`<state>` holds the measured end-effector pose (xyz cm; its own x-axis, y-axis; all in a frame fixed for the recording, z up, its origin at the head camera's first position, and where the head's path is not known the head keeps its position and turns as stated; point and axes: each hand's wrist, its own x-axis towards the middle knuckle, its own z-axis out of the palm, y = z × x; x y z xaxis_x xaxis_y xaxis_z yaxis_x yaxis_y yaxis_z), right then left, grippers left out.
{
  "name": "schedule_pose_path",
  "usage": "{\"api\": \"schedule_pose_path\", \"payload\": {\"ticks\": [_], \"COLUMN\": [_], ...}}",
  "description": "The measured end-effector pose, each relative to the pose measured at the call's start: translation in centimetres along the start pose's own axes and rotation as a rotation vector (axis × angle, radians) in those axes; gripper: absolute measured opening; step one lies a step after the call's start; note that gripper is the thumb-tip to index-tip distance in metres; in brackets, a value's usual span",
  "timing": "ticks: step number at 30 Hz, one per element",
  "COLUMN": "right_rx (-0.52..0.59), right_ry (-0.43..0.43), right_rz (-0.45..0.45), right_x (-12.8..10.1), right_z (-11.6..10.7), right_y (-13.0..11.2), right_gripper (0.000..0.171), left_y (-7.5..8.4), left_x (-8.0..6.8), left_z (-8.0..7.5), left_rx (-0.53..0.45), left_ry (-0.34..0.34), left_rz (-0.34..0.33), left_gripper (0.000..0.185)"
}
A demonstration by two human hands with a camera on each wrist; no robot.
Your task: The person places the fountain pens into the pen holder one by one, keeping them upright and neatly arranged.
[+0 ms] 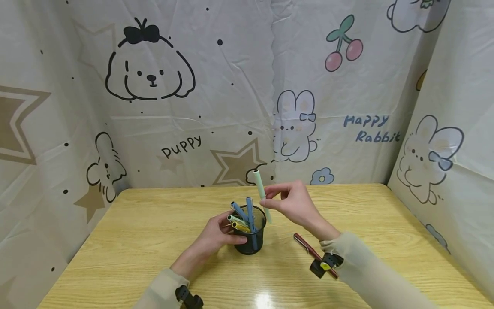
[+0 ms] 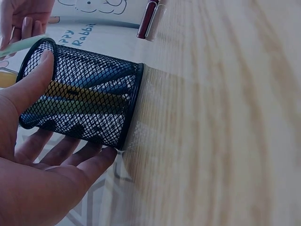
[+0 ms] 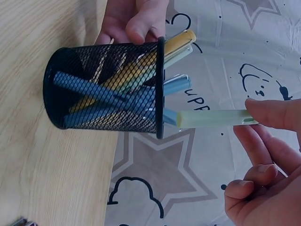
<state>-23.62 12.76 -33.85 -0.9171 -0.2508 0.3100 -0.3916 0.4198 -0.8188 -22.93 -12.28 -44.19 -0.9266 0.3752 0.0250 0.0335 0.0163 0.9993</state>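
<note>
Pale green pen [image 1: 262, 195] is pinched in the right hand [image 1: 294, 205], thumb and forefinger on its middle, held nearly upright. Its lower end sits right at the rim of the black mesh pen cup [image 1: 251, 240], on the cup's right side; its top end stands well above the cup. In the right wrist view the pen [image 3: 211, 117] has its tip just at the cup mouth [image 3: 160, 84], with the fingertips [image 3: 275, 113] clamped on the far part of it.

Left hand [image 1: 218, 235] wraps the cup from its left side, thumb over the rim and fingers curled round the mesh wall. The left wrist view shows the thumb [image 2: 33, 80] on the rim and the fingers [image 2: 89, 157] under the cup [image 2: 89, 101].

Cup stands on the wooden desk [image 1: 146, 231], near the middle. Inside it: two blue pens [image 1: 248, 212], a yellow pen [image 1: 240, 226] and another light green pen [image 1: 236, 219], all leaning to the left, tops poking above the rim.

Dark red pen [image 1: 306, 246] lies flat on the desk to the right of the cup, apart from it, by the right wrist. Cartoon-print cloth [image 1: 231, 86] hangs behind the desk.
</note>
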Motion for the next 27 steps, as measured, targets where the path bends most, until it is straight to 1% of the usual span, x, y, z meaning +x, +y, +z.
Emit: {"api": "schedule_pose_path", "payload": {"ticks": [5,11,16,23,27], "right_rx": [0.02,0.025,0.019,0.016,0.001], "right_ry": [0.003,0.004,0.008,-0.003,-0.012], "right_rz": [-0.021,-0.044,-0.034,-0.048,-0.055], "right_x": [0.2,0.3,0.2,0.1,0.0], "right_z": [0.7,1.6,2.1,2.8,3.1], "right_y": [-0.3,-0.2,0.2,0.9,1.3], "right_gripper": [0.023,0.02,0.021,0.013,0.012], "left_y": [0.1,0.1,0.1,-0.1,-0.1], "left_x": [0.0,0.0,-0.1,-0.1,0.0], "left_z": [0.0,0.0,0.0,-0.1,-0.1], "left_rx": [0.003,0.006,0.006,-0.004,0.0], "left_ry": [0.0,-0.006,-0.007,-0.018,-0.019], "left_rz": [-0.007,0.001,0.005,0.014,0.016], "left_gripper": [0.083,0.083,0.081,0.079,0.079]}}
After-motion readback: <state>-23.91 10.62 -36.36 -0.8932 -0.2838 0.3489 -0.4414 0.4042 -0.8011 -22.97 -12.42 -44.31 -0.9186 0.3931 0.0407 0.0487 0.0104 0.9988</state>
